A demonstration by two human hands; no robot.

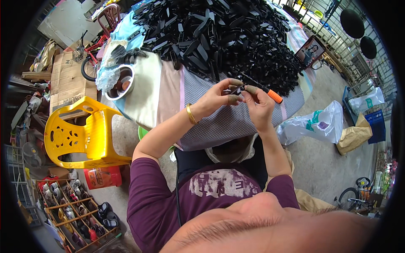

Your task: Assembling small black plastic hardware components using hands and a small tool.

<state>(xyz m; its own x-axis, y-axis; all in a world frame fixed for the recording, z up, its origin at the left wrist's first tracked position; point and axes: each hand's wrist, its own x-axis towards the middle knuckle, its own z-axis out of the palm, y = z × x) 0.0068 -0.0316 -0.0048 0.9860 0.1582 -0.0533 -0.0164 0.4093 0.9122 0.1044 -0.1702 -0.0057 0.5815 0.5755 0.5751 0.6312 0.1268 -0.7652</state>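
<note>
Both hands meet above the near edge of the cloth-covered table (202, 126). My left hand (215, 99), with a gold bangle at the wrist, is closed in a pinch on a small black plastic piece (237, 89). My right hand (258, 104) pinches the same spot from the other side, its fingertips touching the piece. Tan covers wrap several fingertips. Just beyond the right hand lies a tool with an orange handle (275, 96) and a thin dark shaft. A big heap of black plastic parts (211, 38) covers the table's far side, long ones left, small ones right.
On the table's left stands a white bucket (131, 86) with clear plastic over it. A screen device (311, 51) stands at the right. Left on the floor are a yellow plastic chair (95, 130), a red bucket (103, 177) and a shoe rack (71, 211). White sacks (316, 124) lie right.
</note>
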